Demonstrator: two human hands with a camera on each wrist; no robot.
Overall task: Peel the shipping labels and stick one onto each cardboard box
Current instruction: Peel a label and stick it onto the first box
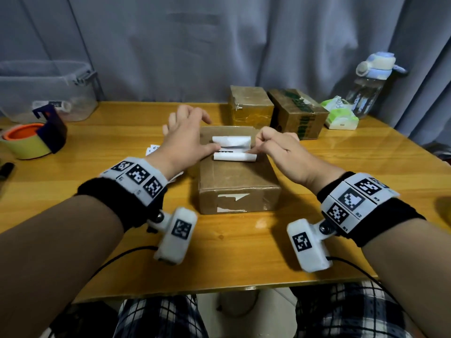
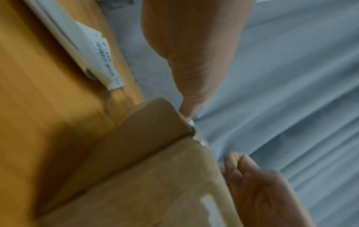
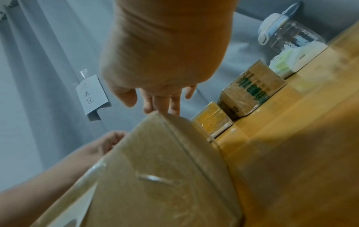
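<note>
A brown cardboard box (image 1: 236, 181) sits mid-table in the head view. On its top lies a white shipping label (image 1: 233, 148) with both long edges curled up. My left hand (image 1: 188, 135) presses its thumb on the label's left end, the other fingers spread above the box's far left corner. My right hand (image 1: 273, 145) has curled fingers and pinches the label's right end. In the left wrist view the thumb (image 2: 194, 73) reaches over the box (image 2: 155, 169). In the right wrist view my right hand's fingertips (image 3: 165, 106) touch the box's top edge (image 3: 155, 161).
Two smaller taped boxes (image 1: 251, 106) (image 1: 297, 113) stand behind the big one. More label sheets (image 1: 152, 150) lie left of it. A tape dispenser (image 1: 34, 137) and clear tub (image 1: 46, 89) are far left; a bottle (image 1: 371, 84) and tissue pack (image 1: 340, 113) far right.
</note>
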